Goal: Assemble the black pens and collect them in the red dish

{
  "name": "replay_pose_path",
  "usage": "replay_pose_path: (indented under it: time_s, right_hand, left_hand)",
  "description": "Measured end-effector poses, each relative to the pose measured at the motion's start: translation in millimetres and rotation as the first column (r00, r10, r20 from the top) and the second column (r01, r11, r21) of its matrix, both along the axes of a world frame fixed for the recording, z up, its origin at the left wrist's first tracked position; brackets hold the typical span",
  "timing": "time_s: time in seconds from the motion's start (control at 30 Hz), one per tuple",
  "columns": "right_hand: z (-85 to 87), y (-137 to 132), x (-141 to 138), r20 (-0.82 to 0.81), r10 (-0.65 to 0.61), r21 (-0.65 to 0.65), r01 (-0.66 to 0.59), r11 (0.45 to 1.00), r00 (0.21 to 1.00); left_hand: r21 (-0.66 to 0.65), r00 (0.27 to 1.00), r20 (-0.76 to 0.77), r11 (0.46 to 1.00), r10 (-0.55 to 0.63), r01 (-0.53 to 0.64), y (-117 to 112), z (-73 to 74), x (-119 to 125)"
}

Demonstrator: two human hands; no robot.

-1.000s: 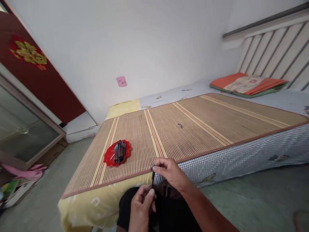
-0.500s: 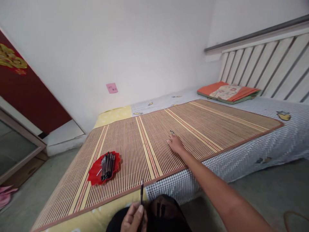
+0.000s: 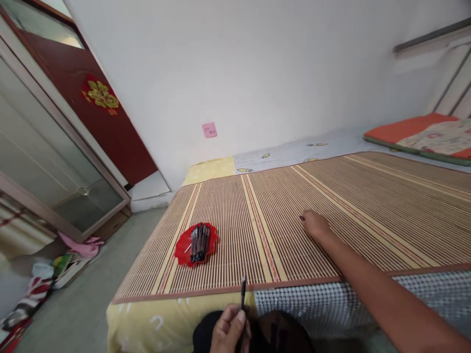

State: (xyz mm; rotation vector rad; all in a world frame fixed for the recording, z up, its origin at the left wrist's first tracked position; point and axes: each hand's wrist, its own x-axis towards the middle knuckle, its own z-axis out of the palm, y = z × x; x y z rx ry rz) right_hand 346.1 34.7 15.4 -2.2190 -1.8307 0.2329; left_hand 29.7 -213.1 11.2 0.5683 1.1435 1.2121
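Observation:
My left hand [image 3: 228, 329], low in the middle over my lap, pinches a black pen [image 3: 243, 293] held upright with its bare writing tip uppermost. My right hand [image 3: 315, 224] is closed just over the striped mat, its arm stretched in from the lower right. A small dark end of a pen cap [image 3: 302, 217] pokes out at its fingertips; the remainder is hidden by the fingers. To the left, a red scalloped plate [image 3: 179, 251] rests on the mat, bearing a pile of several black pens [image 3: 199, 242] and one thin white stick-like piece.
The bamboo mat [image 3: 224, 211] covers a bed with yellow and checked bedding. Folded orange cloth [image 3: 399, 128] lies at the far right. White wall with a pink note [image 3: 209, 130] stands behind. A glass door [image 3: 73, 162] and clothes on the floor are at left.
The camera view has swung left, so the bed and plate appear farther right. My right fingers have closed more around the cap, which showed more before. My left hand keeps the pen upright.

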Motion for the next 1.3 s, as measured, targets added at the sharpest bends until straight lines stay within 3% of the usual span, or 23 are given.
replay_pose_path:
  time_s: [0.1, 0.27, 0.33, 0.4, 0.43, 0.47, 0.5, 0.53, 0.6, 0.7, 0.83, 1.0, 1.17, 1.3]
  right_hand:
    - [-1.8, -20.9, -6.8, -0.041, 0.016, 0.006, -0.015, 1.000, 0.999]
    - [1.3, -67.1, -28.0, -0.190, 0.114, 0.035, -0.110, 0.993, 0.975]
    - [2.7, -89.0, -44.6, -0.283, 0.189, 0.062, -0.179, 0.982, 0.940]
    - [4.6, -112.4, -66.3, -0.460, 0.266, 0.113, -0.241, 0.964, 0.847]
    - [6.3, -124.3, -78.4, -0.674, 0.294, 0.178, -0.238, 0.955, 0.678]
    - [8.8, -135.9, -90.8, -0.843, 0.296, 0.219, -0.216, 0.951, 0.448]
    - [12.5, -146.8, -103.1, -0.933, 0.273, 0.231, -0.190, 0.954, 0.236]
    - [17.3, -156.8, -114.8, -0.968, 0.238, 0.223, -0.164, 0.961, 0.082]
    - [29.9, -173.0, -135.0, -0.971, 0.212, 0.223, -0.104, 0.969, -0.107]
    - [50.6, -187.0, -154.2, -0.944, 0.228, 0.239, -0.019, 0.971, -0.240]
    - [66.0, -192.5, -160.6, -0.927, 0.256, 0.276, -0.035, 0.961, -0.273]
    - [66.8, -195.3, -158.3, -0.939, 0.240, 0.293, -0.207, 0.933, -0.246]
    - [67.2, -204.7, -163.8, -0.960, 0.218, 0.271, -0.391, 0.880, -0.175]
    - [65.5, -211.3, -170.5, -0.963, 0.256, 0.268, -0.366, 0.891, -0.082]
  left_hand:
    - [0.026, 0.999, -0.022, 0.999, -0.043, 0.044, -1.6, 4.2, 0.6]
    - [0.004, 1.000, 0.010, 1.000, -0.018, 0.018, -7.8, 10.8, -0.8]
    - [0.015, 0.999, 0.027, 0.999, -0.039, 0.038, -11.0, 13.3, -2.0]
    - [0.035, 0.998, 0.034, 0.998, -0.052, 0.051, -14.5, 15.9, -3.0]
    - [0.042, 0.998, 0.032, 0.998, -0.050, 0.048, -16.4, 17.3, -3.3]
    - [0.046, 0.999, 0.029, 0.998, -0.045, 0.043, -18.1, 18.6, -3.4]
    - [0.050, 0.999, 0.026, 0.998, -0.047, 0.045, -19.8, 19.8, -3.5]
    - [0.057, 0.998, 0.020, 0.997, -0.057, 0.055, -21.4, 20.6, -3.5]
    - [0.081, 0.997, 0.002, 0.993, -0.080, 0.080, -23.7, 21.5, -3.5]
    - [0.105, 0.994, -0.023, 0.989, -0.106, 0.108, -25.9, 21.2, -3.4]
    - [0.121, 0.993, -0.041, 0.986, -0.113, 0.118, -28.5, 22.3, -1.7]
    - [0.122, 0.994, -0.027, 0.987, -0.104, 0.106, -33.5, 28.9, 0.4]
    - [0.121, 0.994, 0.005, 0.986, -0.113, 0.112, -34.6, 35.7, -1.2]
    - [0.157, 0.994, 0.004, 0.982, -0.109, 0.107, -35.8, 37.8, 0.0]
